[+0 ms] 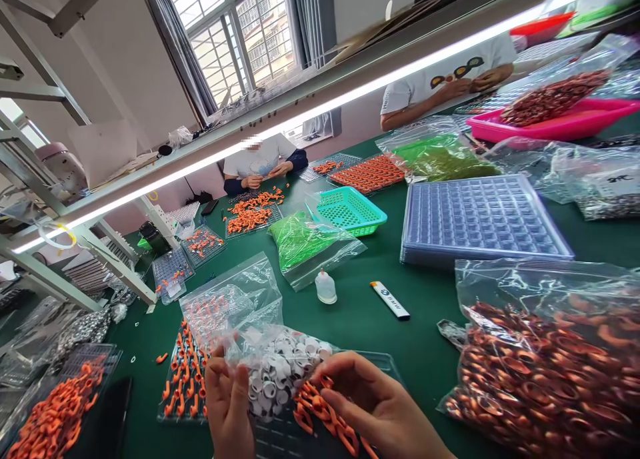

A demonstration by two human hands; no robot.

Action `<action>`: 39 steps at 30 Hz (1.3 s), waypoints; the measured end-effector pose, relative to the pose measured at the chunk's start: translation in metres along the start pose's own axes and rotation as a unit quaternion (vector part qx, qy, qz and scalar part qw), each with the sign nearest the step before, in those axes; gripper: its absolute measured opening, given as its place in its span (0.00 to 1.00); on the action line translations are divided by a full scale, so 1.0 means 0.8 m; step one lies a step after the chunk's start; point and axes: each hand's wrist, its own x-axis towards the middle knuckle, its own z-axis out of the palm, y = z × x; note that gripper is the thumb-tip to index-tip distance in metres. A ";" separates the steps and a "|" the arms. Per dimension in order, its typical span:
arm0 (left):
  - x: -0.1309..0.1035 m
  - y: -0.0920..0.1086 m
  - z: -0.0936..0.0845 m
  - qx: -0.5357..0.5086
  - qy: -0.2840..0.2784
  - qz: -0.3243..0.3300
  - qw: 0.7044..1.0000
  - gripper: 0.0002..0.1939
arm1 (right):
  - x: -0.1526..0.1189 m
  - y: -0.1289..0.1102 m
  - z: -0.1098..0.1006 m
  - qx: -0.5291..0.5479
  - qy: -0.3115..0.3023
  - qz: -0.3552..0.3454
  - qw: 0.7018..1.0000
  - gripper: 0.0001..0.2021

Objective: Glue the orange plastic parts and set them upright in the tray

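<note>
A clear plastic bag [250, 312] of small white ring-like pieces [287, 365] is in front of me. My left hand [227, 395] is closed at the bag's left side, thumb and fingers pinching its film. Right of the bag, my right hand [373, 399] pinches a small orange hook-shaped piece [327, 381] between thumb and forefinger. More orange hook-shaped pieces [330, 415] lie loose on a clear tray beneath that hand. On the left, another tray [167, 412] bears rows of orange pieces standing upright, partly under the bag.
A large bag of brown rings [545, 379] stands at the right, below stacked clear trays [485, 219]. Further back are a lighter [390, 301], a small white bottle [326, 287], a green bag [305, 242] and a turquoise basket [353, 209]. A lamp bar [300, 122] crosses above. Two people sit opposite.
</note>
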 end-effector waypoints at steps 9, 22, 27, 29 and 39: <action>0.004 0.000 -0.003 0.010 0.005 -0.003 1.000 0.25 | 0.008 0.017 -0.013 -0.028 -0.026 -0.010 0.999 0.13; 0.004 0.000 -0.003 0.010 0.001 -0.013 1.000 0.24 | 0.009 0.018 -0.016 -0.050 -0.040 -0.023 0.998 0.12; 0.004 -0.001 -0.004 0.005 0.000 -0.017 1.000 0.24 | 0.009 0.019 -0.017 -0.052 -0.037 -0.030 0.997 0.11; 0.004 -0.001 -0.003 -0.002 -0.004 -0.015 1.000 0.24 | 0.009 0.020 -0.017 -0.053 -0.036 -0.034 0.997 0.11; 0.004 0.001 -0.001 0.003 -0.012 -0.002 1.000 0.24 | 0.010 0.024 -0.017 -0.069 -0.020 -0.050 0.996 0.12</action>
